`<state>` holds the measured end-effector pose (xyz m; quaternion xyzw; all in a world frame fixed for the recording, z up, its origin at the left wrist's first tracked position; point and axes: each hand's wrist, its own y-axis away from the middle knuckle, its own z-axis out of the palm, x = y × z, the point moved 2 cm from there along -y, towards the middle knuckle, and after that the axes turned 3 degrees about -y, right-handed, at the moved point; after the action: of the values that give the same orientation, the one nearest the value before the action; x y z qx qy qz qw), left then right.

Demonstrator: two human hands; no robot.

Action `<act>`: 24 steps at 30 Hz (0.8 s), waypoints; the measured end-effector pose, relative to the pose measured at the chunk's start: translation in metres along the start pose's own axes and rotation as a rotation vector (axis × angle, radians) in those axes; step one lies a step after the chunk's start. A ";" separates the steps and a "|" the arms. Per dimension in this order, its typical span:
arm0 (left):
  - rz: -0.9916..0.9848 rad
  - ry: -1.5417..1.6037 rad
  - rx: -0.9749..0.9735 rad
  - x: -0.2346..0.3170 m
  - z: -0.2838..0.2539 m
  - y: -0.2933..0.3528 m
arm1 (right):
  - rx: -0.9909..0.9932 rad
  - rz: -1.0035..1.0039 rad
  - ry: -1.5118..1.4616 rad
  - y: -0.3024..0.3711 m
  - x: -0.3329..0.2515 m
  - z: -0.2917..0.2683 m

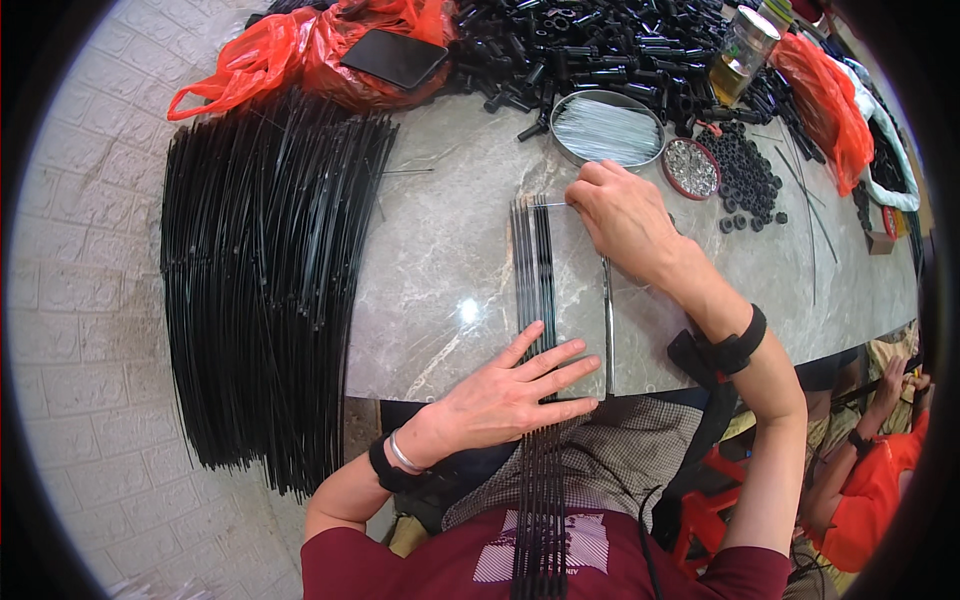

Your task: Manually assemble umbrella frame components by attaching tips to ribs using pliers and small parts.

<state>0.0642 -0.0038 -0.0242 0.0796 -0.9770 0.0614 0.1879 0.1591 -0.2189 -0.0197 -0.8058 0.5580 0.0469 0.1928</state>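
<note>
Under my left hand (495,395) lies a row of thin black rods (534,275), side by side. The palm is flat across them with the fingers spread. Their near ends run past the table edge and over my lap. At the far ends of the rods, my right hand (628,222) pinches a thin pale stick (556,205) that lies crosswise by the tips. The fingertips partly hide its right end. A separate dark rod (609,330) lies lengthwise below the right hand.
A large stack of black rods (265,270) covers the left side. Behind are a red bag (270,60) with a phone (394,59), black tubular parts (610,50), a tin of pale sticks (562,143), a dish of small metal pieces (665,170), black rings (745,180) and a jar (743,52).
</note>
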 end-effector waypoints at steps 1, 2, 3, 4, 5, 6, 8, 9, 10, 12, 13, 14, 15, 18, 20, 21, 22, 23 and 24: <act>0.000 -0.007 -0.002 0.000 0.000 0.000 | -0.002 0.002 -0.011 0.000 0.001 -0.001; -0.001 -0.014 -0.003 0.000 0.000 0.000 | -0.003 0.003 -0.011 0.001 0.001 -0.001; -0.001 -0.012 -0.002 0.000 0.001 0.000 | -0.021 0.020 0.002 0.001 0.001 -0.003; 0.002 -0.013 0.005 0.000 0.001 0.001 | -0.040 0.037 0.016 0.001 0.001 -0.004; -0.001 -0.017 0.014 0.000 0.001 0.001 | -0.042 0.031 0.015 0.000 0.000 -0.004; -0.007 -0.018 0.018 0.000 0.002 0.002 | 0.043 -0.011 0.005 -0.001 -0.004 -0.006; 0.010 -0.049 0.013 -0.001 0.002 0.003 | 0.125 -0.057 -0.003 -0.007 -0.009 -0.011; 0.008 -0.049 0.018 0.000 0.002 0.003 | 0.104 -0.050 -0.043 -0.012 -0.010 -0.012; 0.009 -0.040 0.022 0.000 0.001 0.003 | 0.083 -0.043 -0.082 -0.015 -0.011 -0.013; 0.013 -0.031 0.035 0.001 0.001 0.003 | 0.019 -0.031 -0.135 -0.017 -0.014 -0.009; 0.026 -0.051 0.031 0.001 0.001 0.003 | -0.043 -0.015 -0.192 -0.018 -0.015 -0.006; 0.034 -0.072 0.026 0.001 0.001 0.003 | -0.046 -0.023 -0.192 -0.017 -0.016 -0.002; 0.028 -0.074 0.031 0.001 0.001 0.004 | -0.043 -0.023 -0.201 -0.016 -0.017 0.001; 0.032 -0.038 0.047 0.001 0.002 0.006 | 0.002 -0.035 -0.185 -0.019 -0.021 0.001; 0.034 -0.067 0.059 0.002 0.003 0.007 | 0.045 -0.047 -0.159 -0.020 -0.024 0.000; 0.030 -0.067 0.064 0.003 0.003 0.006 | 0.000 -0.080 -0.085 -0.020 -0.025 0.000; 0.035 -0.072 0.060 0.002 0.002 0.005 | -0.044 -0.113 -0.011 -0.019 -0.026 0.000; 0.041 -0.079 0.055 0.002 0.002 0.004 | -0.044 -0.115 -0.009 -0.019 -0.025 0.001; 0.041 -0.080 0.057 0.002 0.002 0.004 | -0.038 -0.112 -0.005 -0.019 -0.022 0.002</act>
<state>0.0613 -0.0004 -0.0254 0.0672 -0.9830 0.0900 0.1453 0.1688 -0.1932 -0.0108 -0.8392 0.5104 0.0489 0.1812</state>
